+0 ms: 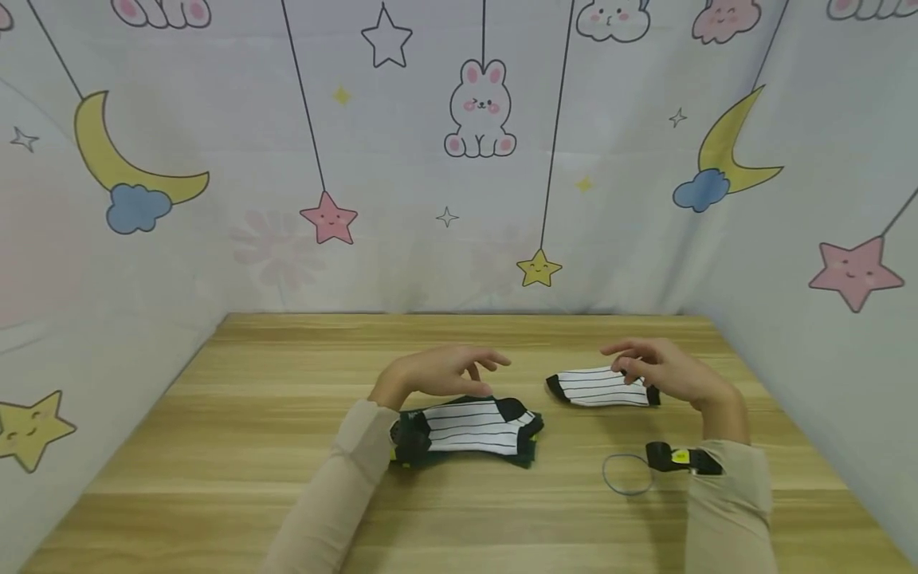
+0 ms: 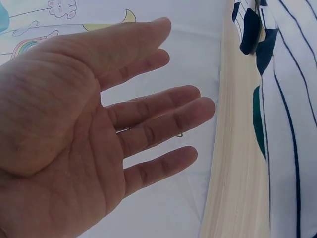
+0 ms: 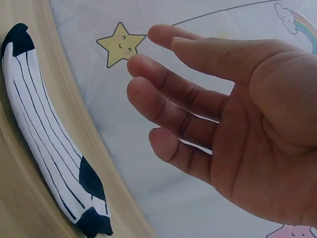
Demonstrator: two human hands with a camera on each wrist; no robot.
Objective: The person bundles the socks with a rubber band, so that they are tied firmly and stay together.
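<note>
A white sock with dark stripes [image 1: 473, 429] lies on a dark green layer [image 1: 531, 456] near the middle of the table. My left hand [image 1: 448, 371] hovers over its far edge, fingers loosely extended and holding nothing, as the hand [image 2: 99, 124] in the left wrist view confirms. Farther right lies a second striped sock [image 1: 591, 387] with black heel and toe, flat on the wood. Above that sock's right end hangs my right hand [image 1: 667, 368], its fingers loosely bent. In the right wrist view the hand [image 3: 237, 119] is apart from the sock [image 3: 47, 129], with nothing in its grasp.
A thin bluish loop [image 1: 628, 475] lies on the wooden table [image 1: 237, 478], beside the black strap device [image 1: 681, 458] on my right wrist. A printed fabric backdrop [image 1: 402, 159] rises along the table's far edge and both sides.
</note>
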